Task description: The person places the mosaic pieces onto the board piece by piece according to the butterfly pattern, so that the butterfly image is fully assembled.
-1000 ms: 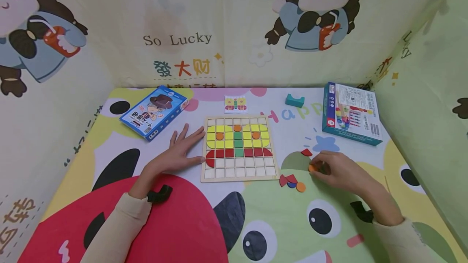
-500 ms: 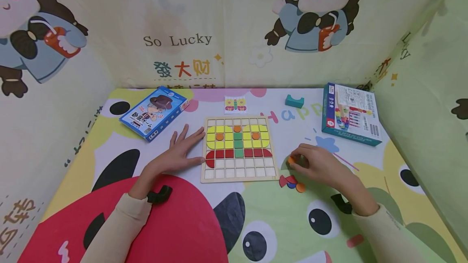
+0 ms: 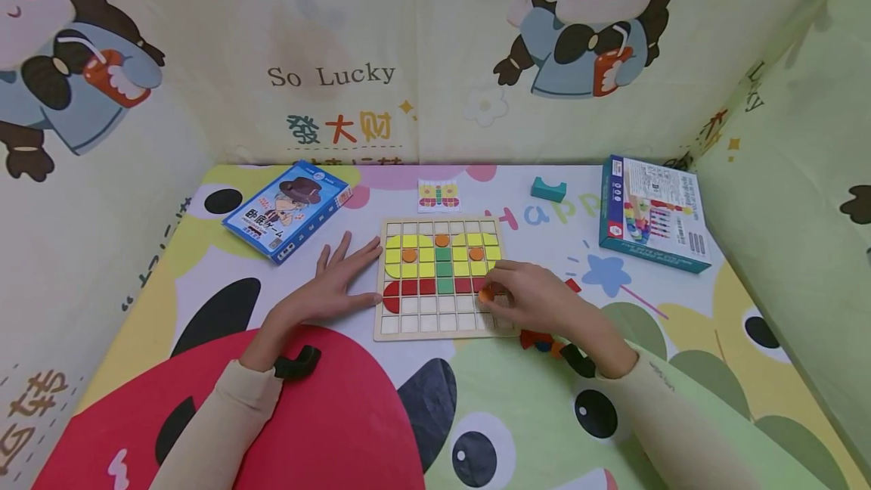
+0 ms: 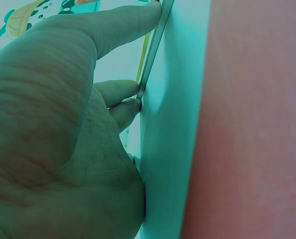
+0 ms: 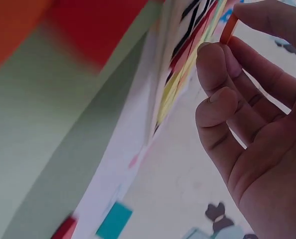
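A wooden grid board (image 3: 445,328) lies flat on the table, its cells holding yellow, green, red and orange pieces in a butterfly shape. Above its lower right cells, my right hand (image 3: 537,295) pinches an orange disc (image 5: 229,29) between thumb and fingers; in the head view that hand covers the board's right edge. My left hand (image 3: 333,278) has its fingers spread, thumb and fingertips touching the board's left edge. Behind the board lies a small card (image 3: 438,195) printed with a butterfly pattern.
Loose red, blue and orange pieces (image 3: 531,340) lie right of the board, partly under the right wrist. A red piece (image 3: 574,285) is farther right. A blue box (image 3: 287,210) stands back left, another box (image 3: 656,214) back right, and a teal block (image 3: 548,188) behind.
My right hand has carried the orange disc leftward from the table's right side to above the board. My left hand has stayed in place.
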Demonstrator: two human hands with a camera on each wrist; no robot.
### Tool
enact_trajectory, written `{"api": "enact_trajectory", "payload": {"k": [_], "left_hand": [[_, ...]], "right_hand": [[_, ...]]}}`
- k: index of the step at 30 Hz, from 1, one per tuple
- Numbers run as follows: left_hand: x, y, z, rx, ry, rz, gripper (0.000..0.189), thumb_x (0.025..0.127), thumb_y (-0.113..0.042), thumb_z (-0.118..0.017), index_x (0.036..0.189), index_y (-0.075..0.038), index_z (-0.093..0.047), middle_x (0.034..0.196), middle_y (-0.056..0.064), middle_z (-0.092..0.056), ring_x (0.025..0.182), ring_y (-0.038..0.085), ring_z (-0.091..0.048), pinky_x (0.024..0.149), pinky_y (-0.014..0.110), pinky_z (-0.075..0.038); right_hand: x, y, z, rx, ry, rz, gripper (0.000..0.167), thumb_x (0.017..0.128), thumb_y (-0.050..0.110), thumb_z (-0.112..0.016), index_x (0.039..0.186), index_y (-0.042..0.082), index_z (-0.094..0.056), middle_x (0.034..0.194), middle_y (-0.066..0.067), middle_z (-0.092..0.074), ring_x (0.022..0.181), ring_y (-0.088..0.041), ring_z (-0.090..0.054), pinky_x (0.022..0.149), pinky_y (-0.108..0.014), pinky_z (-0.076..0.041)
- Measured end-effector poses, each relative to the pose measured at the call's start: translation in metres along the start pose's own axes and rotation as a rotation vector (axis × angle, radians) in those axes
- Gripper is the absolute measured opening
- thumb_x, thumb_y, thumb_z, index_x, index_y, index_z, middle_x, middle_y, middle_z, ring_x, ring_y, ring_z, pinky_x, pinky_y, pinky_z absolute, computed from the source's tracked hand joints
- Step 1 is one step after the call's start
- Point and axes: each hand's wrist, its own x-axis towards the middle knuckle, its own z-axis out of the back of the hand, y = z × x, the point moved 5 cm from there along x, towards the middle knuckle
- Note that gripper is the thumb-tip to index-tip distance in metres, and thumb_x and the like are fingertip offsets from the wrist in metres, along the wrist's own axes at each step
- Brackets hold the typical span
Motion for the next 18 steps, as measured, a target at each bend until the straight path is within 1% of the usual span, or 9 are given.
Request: {"api": "enact_trajectory", "payload": {"k": [3, 5, 10, 12, 14, 18], "left_hand": [[0.0, 0.0, 0.0, 0.0, 0.002, 0.001, 0.096, 0.091, -0.045, -0.077, 0.17, -0.022, -0.027, 0.18, 0.005, -0.018, 0.167, 0.041, 0.014, 0.129, 0.071, 0.015], [0.0, 0.0, 0.0, 0.0, 0.003, 0.004, 0.096, 0.091, -0.045, -0.077, 0.17, -0.022, -0.027, 0.18, 0.004, -0.018, 0.167, 0.04, 0.015, 0.129, 0.071, 0.015], [0.0, 0.0, 0.0, -0.005, 0.008, 0.005, 0.097, 0.09, -0.046, -0.078, 0.17, -0.022, -0.027, 0.18, 0.004, -0.018, 0.167, 0.04, 0.014, 0.129, 0.071, 0.015], [-0.001, 0.0, 0.0, -0.004, 0.007, 0.006, 0.097, 0.09, -0.047, -0.078, 0.17, -0.023, -0.027, 0.18, 0.004, -0.018, 0.167, 0.041, 0.014, 0.128, 0.072, 0.015], [-0.001, 0.0, 0.001, -0.004, 0.006, 0.007, 0.097, 0.09, -0.047, -0.077, 0.17, -0.023, -0.027, 0.18, 0.004, -0.018, 0.167, 0.04, 0.014, 0.128, 0.072, 0.015], [-0.001, -0.001, 0.002, -0.007, 0.009, 0.006, 0.097, 0.091, -0.047, -0.077, 0.17, -0.022, -0.027, 0.181, 0.005, -0.017, 0.167, 0.041, 0.015, 0.128, 0.072, 0.016]], "right_hand": [[0.009, 0.013, -0.005, -0.015, -0.001, 0.041, 0.031, 0.093, 0.03, -0.081, 0.12, 0.017, -0.078, 0.109, 0.001, -0.074, 0.091, -0.012, -0.06, 0.078, -0.025, -0.058], [0.015, 0.021, -0.009, -0.019, -0.011, 0.071, 0.028, 0.093, 0.03, -0.08, 0.118, 0.017, -0.078, 0.107, 0.002, -0.072, 0.088, -0.011, -0.06, 0.076, -0.024, -0.056], [0.027, 0.04, -0.019, -0.027, -0.022, 0.166, 0.021, 0.093, 0.028, -0.079, 0.111, 0.017, -0.078, 0.1, 0.003, -0.07, 0.076, -0.008, -0.054, 0.064, -0.02, -0.048], [0.032, 0.048, -0.022, -0.028, -0.018, 0.187, 0.021, 0.093, 0.027, -0.079, 0.111, 0.017, -0.078, 0.099, 0.003, -0.07, 0.074, -0.007, -0.054, 0.063, -0.02, -0.047], [0.038, 0.056, -0.024, -0.036, -0.015, 0.201, 0.023, 0.093, 0.028, -0.078, 0.113, 0.017, -0.077, 0.101, 0.004, -0.07, 0.076, -0.007, -0.056, 0.065, -0.02, -0.05], [0.049, 0.069, -0.03, -0.043, 0.005, 0.202, 0.026, 0.094, 0.031, -0.077, 0.117, 0.018, -0.076, 0.101, 0.004, -0.069, 0.08, -0.008, -0.058, 0.069, -0.022, -0.053]]}}
